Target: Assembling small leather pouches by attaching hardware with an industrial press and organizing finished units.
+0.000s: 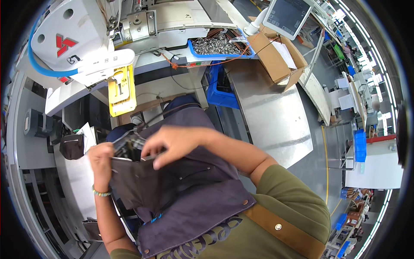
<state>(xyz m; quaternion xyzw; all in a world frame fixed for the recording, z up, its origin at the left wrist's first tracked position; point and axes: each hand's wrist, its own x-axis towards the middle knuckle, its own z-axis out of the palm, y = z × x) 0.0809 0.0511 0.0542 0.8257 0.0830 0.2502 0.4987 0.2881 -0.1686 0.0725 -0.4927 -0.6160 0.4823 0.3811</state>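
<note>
Left hand (101,160) grips a dark fabric pouch (136,183); right hand (173,144) (blurred, hold unclear) at its rim (123,159)

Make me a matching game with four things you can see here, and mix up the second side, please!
Things:
1. dark bag
2. cardboard box
3. blue tray
4. screen

Clues:
A. white-framed, near the top of the picture
B. gripped at its upper edge by the left hand
C. full of shiny metal pieces
D. open, with white paper in it

Right pairs: 1-B, 2-D, 3-C, 4-A
</note>
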